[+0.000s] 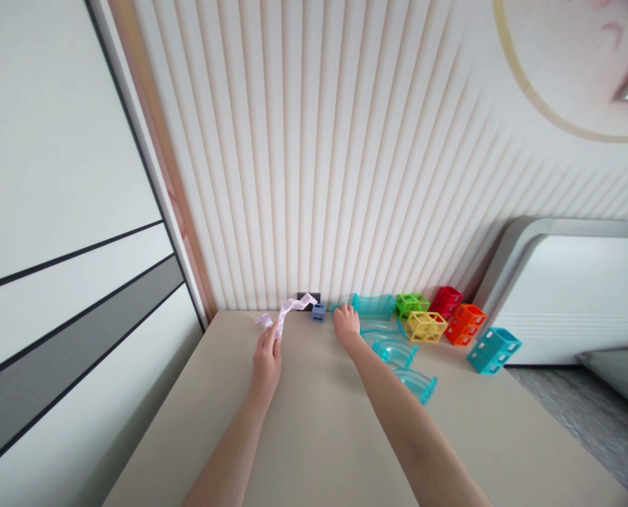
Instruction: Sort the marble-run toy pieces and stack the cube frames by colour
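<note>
My left hand [267, 358] is closed around a pale lavender zigzag strip [289, 307], which sticks out above the fingers and bends to both sides. To the right, my right hand [346, 322] reaches to the back of the table with its fingers curled over the end of a clear teal curved track piece [380, 327]. A bit of teal shows just left of those fingers. Between the hands sits a small blue-grey block [318, 313]. Beside my right forearm lie more clear teal pieces: a straight one [373, 306] and two curved ones [396, 352] [417, 384], partly hidden by the arm.
Open-sided plastic blocks stand at the right: green [411, 305], yellow [426, 326], red [446, 303], orange [465, 324] and teal [494, 350]. The beige table [314, 429] meets a ribbed wall [293, 176]. A dark socket plate [301, 297] is behind the strip; a white cabinet [71, 352] stands left.
</note>
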The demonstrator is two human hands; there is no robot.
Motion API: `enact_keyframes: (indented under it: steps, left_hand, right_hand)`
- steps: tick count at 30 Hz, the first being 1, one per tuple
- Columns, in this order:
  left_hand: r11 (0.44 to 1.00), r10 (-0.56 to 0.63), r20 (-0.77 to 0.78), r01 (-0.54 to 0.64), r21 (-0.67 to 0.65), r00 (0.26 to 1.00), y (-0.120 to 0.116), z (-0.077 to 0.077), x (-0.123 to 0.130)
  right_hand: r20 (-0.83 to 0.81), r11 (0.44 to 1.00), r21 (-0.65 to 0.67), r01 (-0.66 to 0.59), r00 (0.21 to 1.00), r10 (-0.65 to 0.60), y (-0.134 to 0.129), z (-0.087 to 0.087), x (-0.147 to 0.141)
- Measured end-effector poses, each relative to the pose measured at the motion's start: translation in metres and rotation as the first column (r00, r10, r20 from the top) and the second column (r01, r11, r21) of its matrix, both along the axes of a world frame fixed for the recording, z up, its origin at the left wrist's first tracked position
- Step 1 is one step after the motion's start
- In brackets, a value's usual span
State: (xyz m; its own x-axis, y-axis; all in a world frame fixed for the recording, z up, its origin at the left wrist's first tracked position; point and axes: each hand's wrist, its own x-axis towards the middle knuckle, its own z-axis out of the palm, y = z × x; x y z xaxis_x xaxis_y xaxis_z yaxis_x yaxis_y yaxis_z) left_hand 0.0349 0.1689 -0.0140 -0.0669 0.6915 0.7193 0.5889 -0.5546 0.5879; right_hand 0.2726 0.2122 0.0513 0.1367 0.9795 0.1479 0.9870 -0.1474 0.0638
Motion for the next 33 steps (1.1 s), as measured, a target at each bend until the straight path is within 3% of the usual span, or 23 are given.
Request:
enact_keyframes:
  steps: [8,14,25,28,31,33]
  left_hand:
    - [1.0,-0.001,-0.007,0.001,-0.009,1.0,0.001,-0.001,0.0]
    - [1.0,-0.001,-0.014,0.001,-0.029,1.0,0.002,-0.004,0.001]
    - [1.0,0.021,-0.033,-0.022,-0.017,0.999,0.002,-0.004,-0.001]
    - [1.0,0.018,-0.033,-0.018,-0.015,0.999,0.001,-0.003,-0.001]
    - [1.0,0.002,-0.031,-0.003,-0.015,1.0,0.0,-0.001,-0.001]
    - [1.0,-0.006,-0.04,0.005,-0.02,0.999,-0.001,0.001,-0.002]
  right_hand:
    - [-0.062,0.995,0.084,0.06,0.997,-0.054,-0.005,0.004,-0.014]
    - [-0.127,0.991,0.11,-0.08,0.987,0.094,-0.017,0.001,-0.047]
    - [-0.248,0.994,0.057,-0.088,0.964,0.099,-0.034,0.002,-0.058]
    - [-0.279,0.987,0.087,-0.137,0.947,0.157,-0.055,0.011,-0.063]
    - [-0.309,0.965,0.164,-0.204,0.919,0.247,-0.097,0.024,-0.061]
    - [-0.358,0.902,0.339,-0.268,0.849,0.387,-0.134,0.03,-0.047]
